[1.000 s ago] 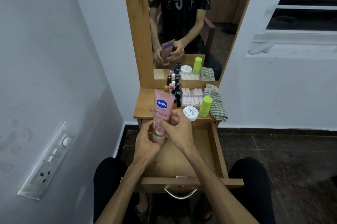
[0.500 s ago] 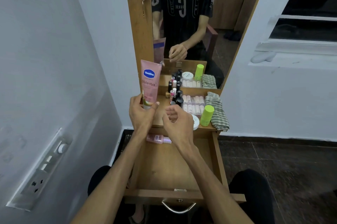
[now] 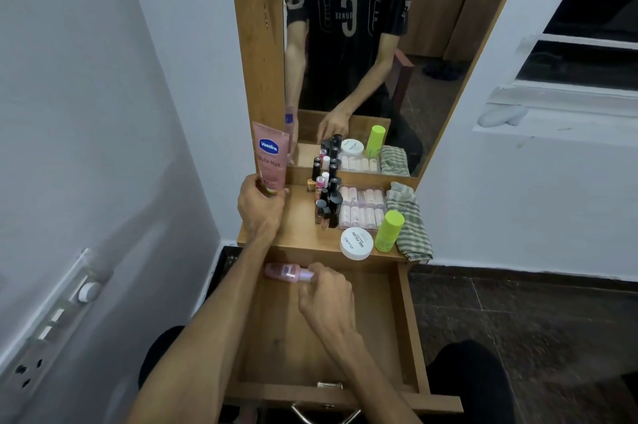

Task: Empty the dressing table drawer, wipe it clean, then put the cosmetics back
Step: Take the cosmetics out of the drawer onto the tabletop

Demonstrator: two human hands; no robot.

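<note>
My left hand grips the lower end of a pink Vaseline tube, standing it upright at the far left of the dressing table top. The wooden drawer is pulled out below. A small pink bottle lies on its side at the drawer's back edge. My right hand reaches into the drawer, its curled fingertips touching the bottle's cap end. Whether the fingers have closed round the bottle is unclear.
On the table top stand several small dark nail polish bottles, clear boxes of pale items, a white round jar, a lime-green bottle and a striped green cloth. A mirror rises behind. A wall lies close on the left.
My left hand carried the Vaseline tube up out of the drawer and left onto the table top. My right hand let go of it and dropped into the drawer to the pink bottle.
</note>
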